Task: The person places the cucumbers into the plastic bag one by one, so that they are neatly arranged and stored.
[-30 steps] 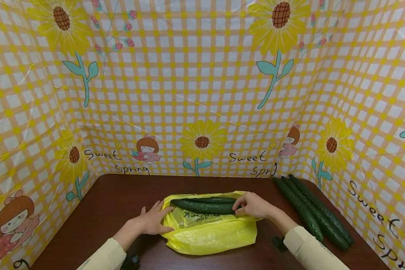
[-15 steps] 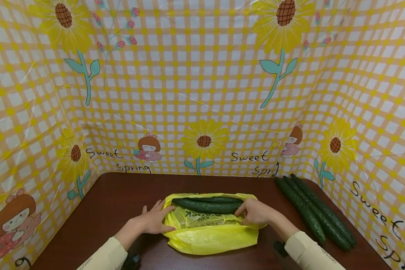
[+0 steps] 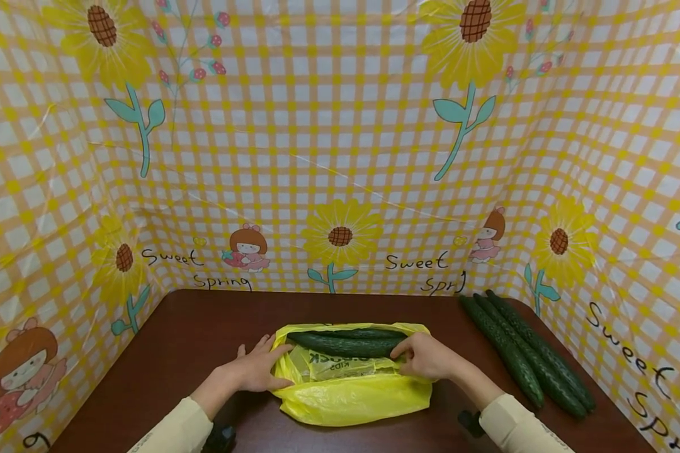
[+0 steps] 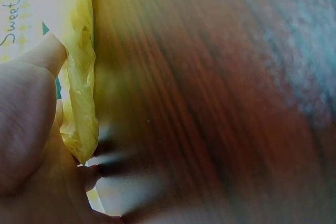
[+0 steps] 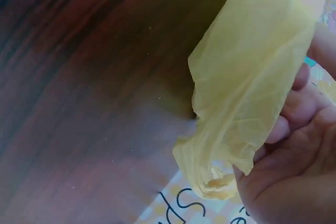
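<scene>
A yellow plastic bag (image 3: 354,402) lies on its side on the table, its mouth facing up and spread wide. Two long dark-green cucumbers (image 3: 345,343) show inside, side by side along the far edge. My left hand (image 3: 254,371) rests at the bag's left end, fingers spread and mostly straight, thumb and index finger over the rim. At the other end, my right hand (image 3: 427,357) has curled fingers at the bag's rim, with fingertips right by the cucumbers' ends. In the right wrist view, yellow film (image 5: 247,77) partly covers those fingers.
Several more cucumbers (image 3: 529,355) lie side by side at the table's right, beyond the right forearm. The dark brown table (image 3: 164,352) is enclosed at the back and both sides by a checked, flower-printed cloth (image 3: 340,157).
My right hand has lowered slightly at the bag's right end, and the far right rim is now spread wider. The left hand stays in place.
</scene>
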### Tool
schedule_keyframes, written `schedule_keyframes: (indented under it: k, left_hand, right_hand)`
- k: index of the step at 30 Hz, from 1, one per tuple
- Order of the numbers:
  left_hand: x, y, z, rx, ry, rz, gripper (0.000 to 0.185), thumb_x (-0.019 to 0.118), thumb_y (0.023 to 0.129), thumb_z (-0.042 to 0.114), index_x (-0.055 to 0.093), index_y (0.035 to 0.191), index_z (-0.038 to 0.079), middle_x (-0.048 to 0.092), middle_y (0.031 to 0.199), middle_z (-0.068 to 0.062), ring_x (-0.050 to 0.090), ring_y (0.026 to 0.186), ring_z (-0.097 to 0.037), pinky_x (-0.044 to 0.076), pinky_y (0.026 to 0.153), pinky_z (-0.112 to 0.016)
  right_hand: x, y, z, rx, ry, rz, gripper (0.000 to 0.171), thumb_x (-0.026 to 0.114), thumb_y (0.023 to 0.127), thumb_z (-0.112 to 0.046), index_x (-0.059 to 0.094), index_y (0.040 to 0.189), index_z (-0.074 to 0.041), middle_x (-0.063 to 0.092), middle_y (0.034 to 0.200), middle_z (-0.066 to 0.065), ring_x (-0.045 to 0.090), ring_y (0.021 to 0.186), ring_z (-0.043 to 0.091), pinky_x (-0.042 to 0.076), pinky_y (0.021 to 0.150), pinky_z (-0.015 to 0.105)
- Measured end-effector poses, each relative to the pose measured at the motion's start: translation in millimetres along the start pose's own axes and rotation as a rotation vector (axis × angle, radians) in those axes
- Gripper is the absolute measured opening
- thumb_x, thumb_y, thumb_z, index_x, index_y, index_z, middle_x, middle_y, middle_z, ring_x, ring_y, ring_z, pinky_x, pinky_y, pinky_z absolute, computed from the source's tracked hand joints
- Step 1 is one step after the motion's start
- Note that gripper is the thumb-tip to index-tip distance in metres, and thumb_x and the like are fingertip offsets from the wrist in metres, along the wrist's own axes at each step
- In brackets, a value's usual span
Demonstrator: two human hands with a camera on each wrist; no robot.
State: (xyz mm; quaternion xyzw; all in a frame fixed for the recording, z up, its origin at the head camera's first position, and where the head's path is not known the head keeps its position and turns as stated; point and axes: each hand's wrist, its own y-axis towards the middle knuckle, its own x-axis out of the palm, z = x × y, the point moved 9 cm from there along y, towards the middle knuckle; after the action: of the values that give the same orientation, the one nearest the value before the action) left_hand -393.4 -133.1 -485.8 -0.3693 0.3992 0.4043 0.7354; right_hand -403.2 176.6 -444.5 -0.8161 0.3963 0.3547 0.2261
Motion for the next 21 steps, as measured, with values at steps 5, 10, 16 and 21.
schedule_keyframes:
  k: [5,10,16,21]
  left_hand:
    - [-0.3,-3.5,1.5,-0.014,-0.003,0.005,0.076,0.068,0.090,0.057,0.040,0.154,0.026,0.018,0.167,-0.018,0.013,0.155,-0.038,0.008,0.110,-0.079]
    - [-1.6,-5.0,2.7,-0.012,0.006,0.006,0.075,0.068,0.091,0.056,0.040,0.155,0.027,0.018,0.167,-0.017,0.012,0.155,-0.039,0.009,0.110,-0.079]
    - [-2.0,-3.4,-2.7,-0.010,0.007,0.003,0.078,0.067,0.090,0.060,0.039,0.155,0.027,0.017,0.167,-0.019,0.012,0.155,-0.041,0.008,0.109,-0.081]
    - [3.3,4.0,-8.8,0.034,0.000,0.003,0.082,0.060,0.088,0.071,0.036,0.156,0.032,0.013,0.168,-0.019,0.010,0.155,-0.042,0.007,0.107,-0.082]
  right_hand:
    - [-15.0,-3.8,-6.3,0.004,0.062,0.110,0.030,0.069,0.096,-0.015,0.071,0.122,0.001,0.048,0.059,-0.002,0.031,0.045,0.006,0.031,0.046,0.024]
    - [-34.2,-10.6,-6.6,0.014,0.102,0.252,0.031,0.069,0.096,-0.020,0.071,0.122,-0.003,0.053,0.068,0.003,0.032,0.049,0.007,0.032,0.048,0.025]
    - [-52.1,-23.4,0.5,0.037,0.189,0.367,0.030,0.070,0.096,-0.021,0.071,0.123,-0.007,0.055,0.077,0.010,0.034,0.052,0.009,0.034,0.048,0.027]
    - [-64.8,-45.1,11.5,0.085,0.275,0.416,0.036,0.069,0.097,-0.020,0.067,0.128,-0.002,0.057,0.078,0.015,0.038,0.053,0.012,0.038,0.048,0.031]
